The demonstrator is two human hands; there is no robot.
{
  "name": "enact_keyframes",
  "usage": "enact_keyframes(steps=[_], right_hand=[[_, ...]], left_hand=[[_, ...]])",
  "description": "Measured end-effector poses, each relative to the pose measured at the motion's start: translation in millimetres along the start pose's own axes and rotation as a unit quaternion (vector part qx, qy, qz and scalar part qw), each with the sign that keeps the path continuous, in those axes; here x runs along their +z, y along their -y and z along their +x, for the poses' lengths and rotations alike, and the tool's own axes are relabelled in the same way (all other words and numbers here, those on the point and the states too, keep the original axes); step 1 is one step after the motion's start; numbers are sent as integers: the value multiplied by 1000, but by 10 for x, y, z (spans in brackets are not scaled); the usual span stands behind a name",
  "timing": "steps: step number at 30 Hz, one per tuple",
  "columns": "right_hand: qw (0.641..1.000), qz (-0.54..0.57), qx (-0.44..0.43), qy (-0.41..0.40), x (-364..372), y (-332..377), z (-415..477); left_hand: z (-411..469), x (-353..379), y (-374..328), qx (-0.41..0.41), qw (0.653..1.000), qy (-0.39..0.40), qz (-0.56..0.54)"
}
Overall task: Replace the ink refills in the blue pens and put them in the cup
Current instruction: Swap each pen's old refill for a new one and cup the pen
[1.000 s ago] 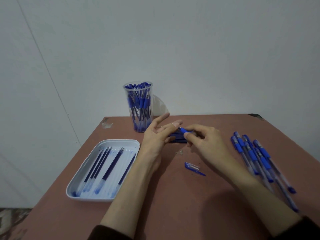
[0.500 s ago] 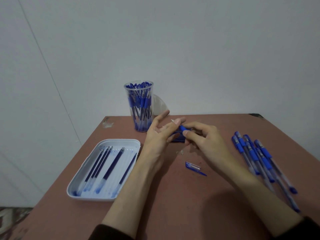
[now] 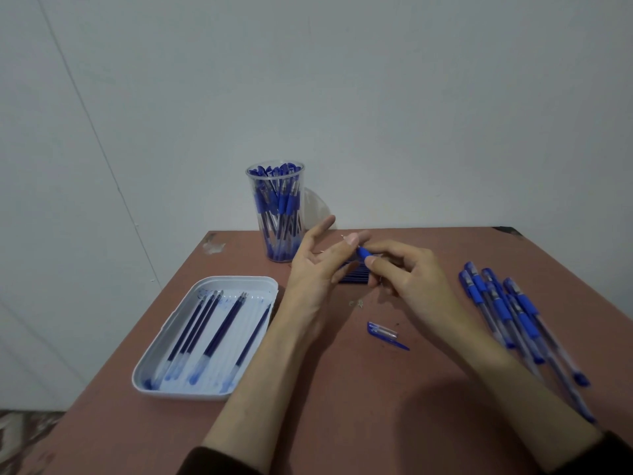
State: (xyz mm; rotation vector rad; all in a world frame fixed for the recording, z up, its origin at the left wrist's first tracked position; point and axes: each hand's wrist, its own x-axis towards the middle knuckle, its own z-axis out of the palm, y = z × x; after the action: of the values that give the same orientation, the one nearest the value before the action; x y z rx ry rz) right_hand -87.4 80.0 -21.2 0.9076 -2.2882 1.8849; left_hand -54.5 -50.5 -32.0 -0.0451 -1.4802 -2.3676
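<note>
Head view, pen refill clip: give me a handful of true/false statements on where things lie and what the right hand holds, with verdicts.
1. The clear cup stands upright with capped pens in it. True.
2. The white tray holds nothing. False: several refills lie in it.
3. The right hand pinches a blue pen above the table. True.
4. The pen cap lies in the tray. False: it lies on the table, to the right of the tray, between the forearms.
5. The loose blue pens lie on the person's left. False: they lie on the table at the right.
</note>
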Motion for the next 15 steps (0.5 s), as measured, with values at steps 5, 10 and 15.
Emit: enact_keyframes(steps=[5, 10, 15], right_hand=[[1000, 5, 5, -21, -15, -1, 2], [996, -67, -33, -54, 4, -32, 16], [994, -85, -41, -46, 12, -24, -1]], left_hand=[[14, -39, -4, 10, 999, -25, 20], [9, -25, -7, 16, 998, -37, 38], [22, -36, 37, 6, 998, -62, 18]])
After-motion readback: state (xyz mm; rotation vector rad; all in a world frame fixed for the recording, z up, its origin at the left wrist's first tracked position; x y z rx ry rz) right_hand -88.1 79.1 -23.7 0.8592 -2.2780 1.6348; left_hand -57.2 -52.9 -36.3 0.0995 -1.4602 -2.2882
